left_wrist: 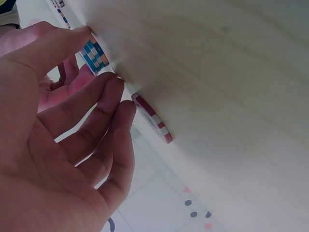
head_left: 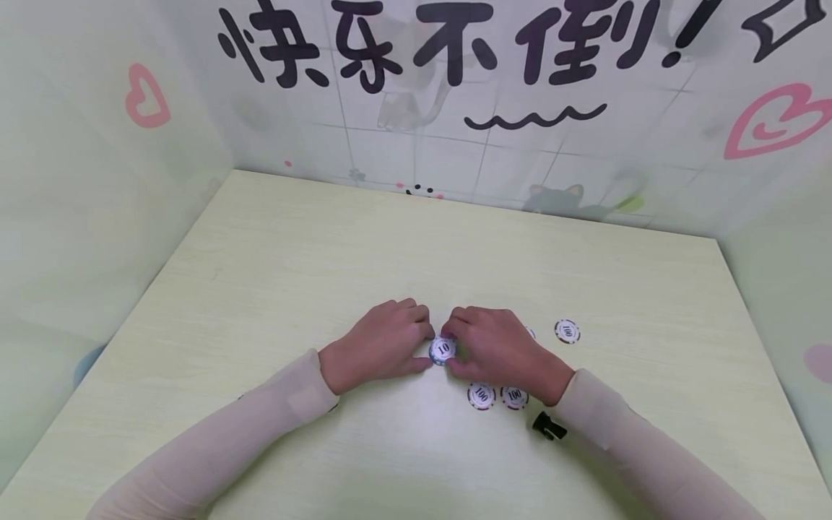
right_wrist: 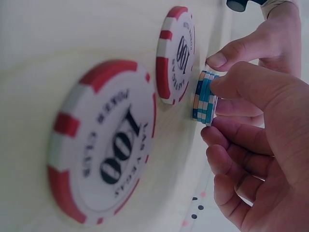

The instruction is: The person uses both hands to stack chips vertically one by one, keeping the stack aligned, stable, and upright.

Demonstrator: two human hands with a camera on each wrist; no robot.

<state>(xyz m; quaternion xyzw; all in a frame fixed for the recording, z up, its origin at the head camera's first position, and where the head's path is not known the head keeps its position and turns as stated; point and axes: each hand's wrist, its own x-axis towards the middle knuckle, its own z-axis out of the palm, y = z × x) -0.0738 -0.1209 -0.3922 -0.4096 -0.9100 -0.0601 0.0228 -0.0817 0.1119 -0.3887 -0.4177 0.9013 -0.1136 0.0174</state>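
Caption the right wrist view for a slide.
Right hand pinching a blue-and-white chip stack, two red-and-white 100 chips in the foreground.

Soft light brightens the head view, leaving a pale sheen on the wood-grained table [head_left: 416, 433] and faint shadow beneath the right sleeve [head_left: 656, 444], while both wrist views are dimmer and hazier, the right one's nearest 100 poker chip [right_wrist: 104, 145] slightly blurred.
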